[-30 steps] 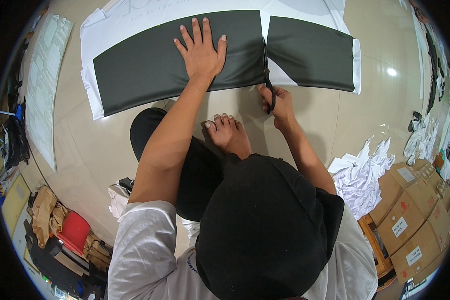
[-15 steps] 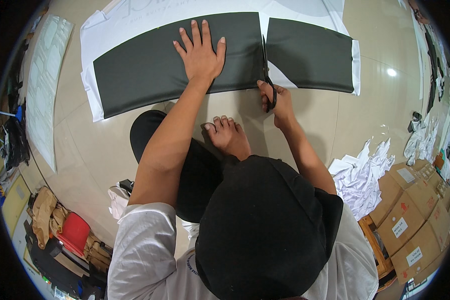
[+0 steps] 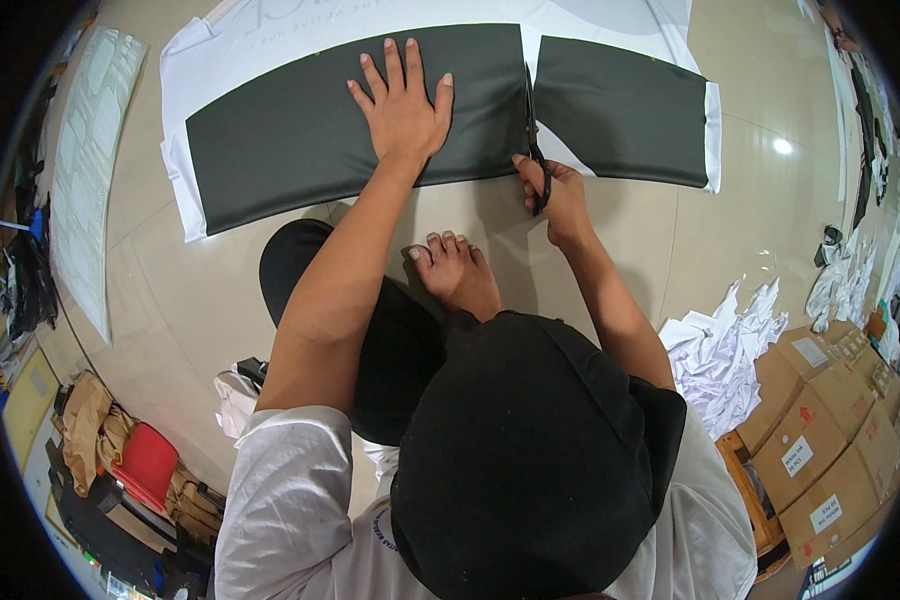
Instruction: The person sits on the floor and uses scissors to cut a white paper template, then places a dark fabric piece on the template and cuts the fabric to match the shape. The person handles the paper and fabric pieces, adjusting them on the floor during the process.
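A dark grey curved panel [image 3: 280,130] lies on white fabric [image 3: 205,70] on the floor. My left hand [image 3: 405,115] presses flat on it, fingers spread. My right hand [image 3: 558,195] grips black scissors [image 3: 533,130] by the handles at the panel's near right corner, blades pointing away from me along its right edge. Right of the blades lies a shorter dark grey panel [image 3: 625,115], with a narrow gap showing white between the two. White fabric also sticks out past both outer ends. My fingers partly hide the scissor handles.
My bare foot [image 3: 460,280] rests on the tiled floor [image 3: 610,270] close to the larger panel. A heap of white scraps [image 3: 715,360] and stacked cardboard boxes [image 3: 820,440] stand at the right. A long pale textured sheet [image 3: 90,180] lies at the left, with a red object [image 3: 148,465] below it.
The scissors and my right hand have shifted very slightly, and the handles appear turned a little. My left hand stays flat in nearly the same place.
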Demonstrator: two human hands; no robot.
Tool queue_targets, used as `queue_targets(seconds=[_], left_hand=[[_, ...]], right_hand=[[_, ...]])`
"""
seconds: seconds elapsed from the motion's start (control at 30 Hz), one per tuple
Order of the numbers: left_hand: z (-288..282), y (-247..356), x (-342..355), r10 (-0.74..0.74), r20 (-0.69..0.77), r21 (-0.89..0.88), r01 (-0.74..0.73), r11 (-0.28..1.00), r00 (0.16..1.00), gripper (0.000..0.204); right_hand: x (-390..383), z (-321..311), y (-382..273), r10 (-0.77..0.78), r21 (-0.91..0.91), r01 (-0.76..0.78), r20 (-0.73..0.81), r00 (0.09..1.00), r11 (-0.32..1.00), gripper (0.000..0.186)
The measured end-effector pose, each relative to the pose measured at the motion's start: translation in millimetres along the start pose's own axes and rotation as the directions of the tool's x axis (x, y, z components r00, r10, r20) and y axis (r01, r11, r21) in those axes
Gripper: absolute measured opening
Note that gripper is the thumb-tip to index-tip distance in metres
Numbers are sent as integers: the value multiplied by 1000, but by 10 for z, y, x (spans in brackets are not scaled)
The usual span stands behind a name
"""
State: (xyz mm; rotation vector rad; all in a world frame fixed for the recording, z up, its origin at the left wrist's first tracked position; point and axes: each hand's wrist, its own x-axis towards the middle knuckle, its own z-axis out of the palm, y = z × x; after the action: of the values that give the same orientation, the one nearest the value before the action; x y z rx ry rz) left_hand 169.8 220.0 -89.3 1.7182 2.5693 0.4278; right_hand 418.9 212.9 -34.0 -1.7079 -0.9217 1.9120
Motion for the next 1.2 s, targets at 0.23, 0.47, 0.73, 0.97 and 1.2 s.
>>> queue_targets(seconds=[0.23, 0.47, 0.73, 0.97, 1.2], left_hand=[[-1, -1, 9, 3, -13, -21, -3, 1000, 1000, 79], [-17, 6, 8, -1, -14, -26, 1, 1000, 1000, 78], [-1, 1, -1, -3, -8, -6, 3, 1000, 1000, 78], [-9, 9, 5, -5, -5, -1, 5, 1000, 1000, 78], [-7, 4, 3, -8, -1, 0, 8, 1000, 1000, 79]], right_hand=[[-17, 2, -19, -10, -38, 9, -12, 1000, 999, 36], [-16, 87, -259, 24, 14, -24, 10, 1000, 1000, 37], [91, 93, -251, 19, 2, -19, -7, 1000, 1000, 40], [156, 62, -173, -25, -18, 25, 5, 1000, 1000, 39], [114, 87, -274, 3, -37, -4, -15, 1000, 999, 40]])
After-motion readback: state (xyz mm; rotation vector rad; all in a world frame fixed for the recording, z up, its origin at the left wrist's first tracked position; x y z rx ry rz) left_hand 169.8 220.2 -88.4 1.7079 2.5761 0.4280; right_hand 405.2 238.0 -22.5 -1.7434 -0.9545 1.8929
